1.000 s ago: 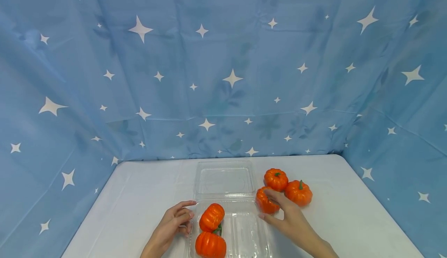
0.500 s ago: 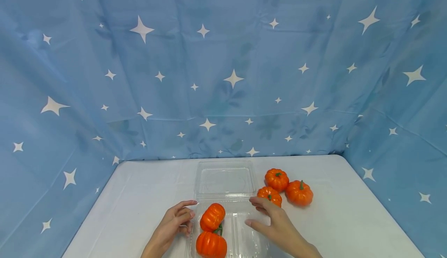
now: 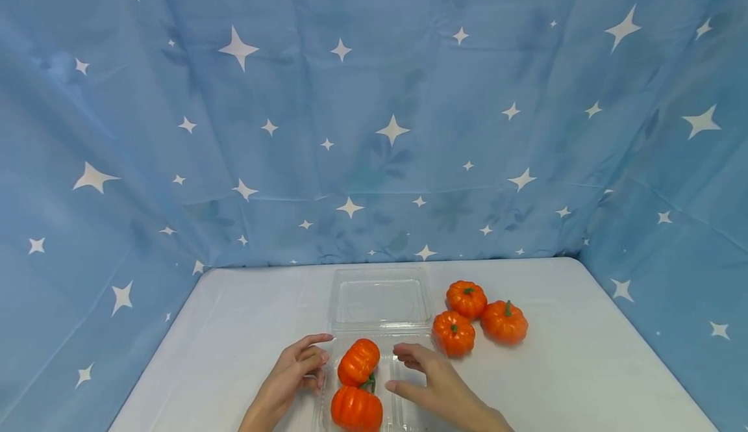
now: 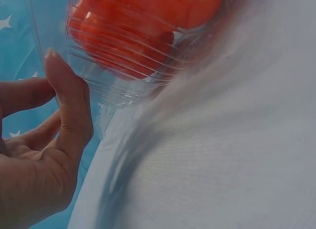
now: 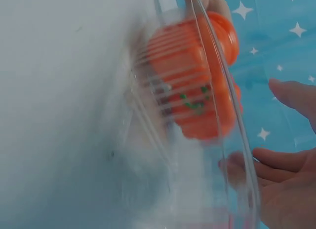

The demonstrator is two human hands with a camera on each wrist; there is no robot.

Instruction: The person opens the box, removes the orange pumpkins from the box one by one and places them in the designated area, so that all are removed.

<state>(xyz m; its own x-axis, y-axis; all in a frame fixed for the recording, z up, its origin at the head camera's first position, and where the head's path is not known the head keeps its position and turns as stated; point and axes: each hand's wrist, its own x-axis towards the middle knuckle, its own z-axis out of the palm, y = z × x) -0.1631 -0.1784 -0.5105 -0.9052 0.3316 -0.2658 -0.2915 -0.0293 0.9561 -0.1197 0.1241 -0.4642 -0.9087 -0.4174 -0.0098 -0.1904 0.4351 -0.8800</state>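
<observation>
A clear plastic clamshell container [image 3: 395,412] lies open in front of me in the head view. Two orange toy pumpkins, a far one [image 3: 358,362] and a near one [image 3: 355,410], lie in its left part with their green stems meeting. My left hand [image 3: 290,380] pinches the container's left rim between thumb and finger, as the left wrist view shows at the rim [image 4: 59,98]. Over the right part hovers my right hand [image 3: 435,385], fingers spread from the thumb and holding nothing. In the right wrist view this hand [image 5: 289,189] stands beside the rim.
The container's lid [image 3: 381,301] lies flat behind its base. Right of it, a nearer pumpkin [image 3: 454,334], a back pumpkin [image 3: 466,299] and a right pumpkin [image 3: 505,323] sit grouped on the white table [image 3: 584,367]. A blue starred curtain [image 3: 374,159] surrounds the table.
My right hand has moved left, away from the nearer loose pumpkin and over the container. The left hand stays at the left rim, and the pumpkins keep their places.
</observation>
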